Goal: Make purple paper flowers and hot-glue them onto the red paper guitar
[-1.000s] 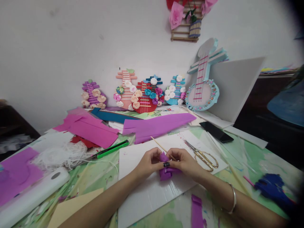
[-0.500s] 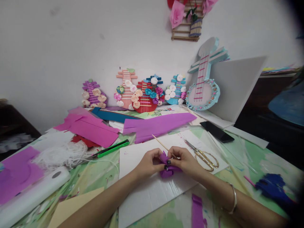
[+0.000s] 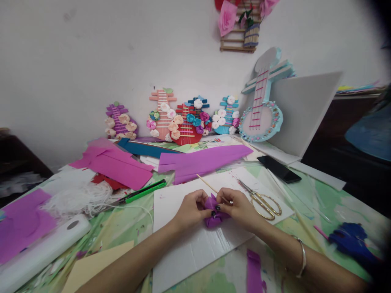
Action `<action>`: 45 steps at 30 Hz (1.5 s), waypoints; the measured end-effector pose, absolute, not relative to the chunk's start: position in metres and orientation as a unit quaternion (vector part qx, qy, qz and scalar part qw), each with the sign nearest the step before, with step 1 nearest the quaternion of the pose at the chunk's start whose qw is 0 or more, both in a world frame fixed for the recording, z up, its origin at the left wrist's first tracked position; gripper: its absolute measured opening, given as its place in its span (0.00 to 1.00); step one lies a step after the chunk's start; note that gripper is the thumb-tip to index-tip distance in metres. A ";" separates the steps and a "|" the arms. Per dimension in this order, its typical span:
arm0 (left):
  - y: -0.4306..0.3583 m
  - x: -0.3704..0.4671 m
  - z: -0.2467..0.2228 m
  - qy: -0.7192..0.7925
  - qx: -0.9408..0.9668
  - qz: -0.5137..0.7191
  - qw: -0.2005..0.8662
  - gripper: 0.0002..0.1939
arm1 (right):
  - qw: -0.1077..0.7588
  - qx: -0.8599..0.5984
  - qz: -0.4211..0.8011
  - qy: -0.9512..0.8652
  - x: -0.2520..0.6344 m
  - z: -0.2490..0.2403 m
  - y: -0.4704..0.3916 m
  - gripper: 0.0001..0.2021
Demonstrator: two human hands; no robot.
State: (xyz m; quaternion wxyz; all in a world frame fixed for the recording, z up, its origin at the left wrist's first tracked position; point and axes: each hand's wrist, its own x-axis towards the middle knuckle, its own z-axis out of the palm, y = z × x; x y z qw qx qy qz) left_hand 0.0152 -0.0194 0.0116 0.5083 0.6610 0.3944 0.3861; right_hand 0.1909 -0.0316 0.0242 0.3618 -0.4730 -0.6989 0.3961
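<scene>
Purple paper (image 3: 213, 221), crumpled into a small folded piece, sat between our two hands, just above a white board (image 3: 183, 256) on the green-patterned table cover (image 3: 122, 232). Our left hand (image 3: 191, 209) pinched it from one side, thumb against curled fingers. Our right hand (image 3: 238, 207) pinched its other side, the thumb close to the left one, and a silvery bracelet (image 3: 303, 258) circled the wrist. A thin pale stick (image 3: 206, 183) slanted down to the right fingers; we could not tell how firmly they gripped it.

To the right of our hands we had gold-handled scissors (image 3: 264, 205) lying partly spread on the board, with a black phone (image 3: 279, 169) beyond them. A purple strip (image 3: 254, 270) lay nearer to us. On the left we saw a green cutter (image 3: 145, 191), tangled white string (image 3: 82, 199) and a magenta sheet (image 3: 116, 165). A wide purple sheet (image 3: 204, 160) stretched beyond the board, and behind it colourful lute-shaped models (image 3: 186, 130), trimmed with flowers, stood upright near the wall (image 3: 91, 53).
</scene>
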 end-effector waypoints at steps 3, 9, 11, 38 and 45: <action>-0.021 0.016 0.013 0.426 0.661 0.392 0.477 0.10 | 0.361 -0.491 0.370 -0.701 0.189 0.022 -0.032 0.04; -0.022 0.015 0.011 0.427 0.664 0.399 0.466 0.07 | 0.356 -0.474 0.355 -0.723 0.188 0.018 -0.032 0.03; -0.022 0.014 0.010 0.418 0.654 0.410 0.478 0.07 | 0.362 -0.464 0.353 -0.727 0.190 0.019 -0.031 0.03; -0.017 0.010 0.011 0.438 0.580 0.493 0.478 0.03 | 0.466 -0.379 0.267 -0.753 0.210 0.041 -0.037 0.15; -0.013 0.009 0.008 0.426 0.557 0.509 0.498 0.06 | 0.437 -0.398 0.213 -0.778 0.208 0.041 -0.037 0.09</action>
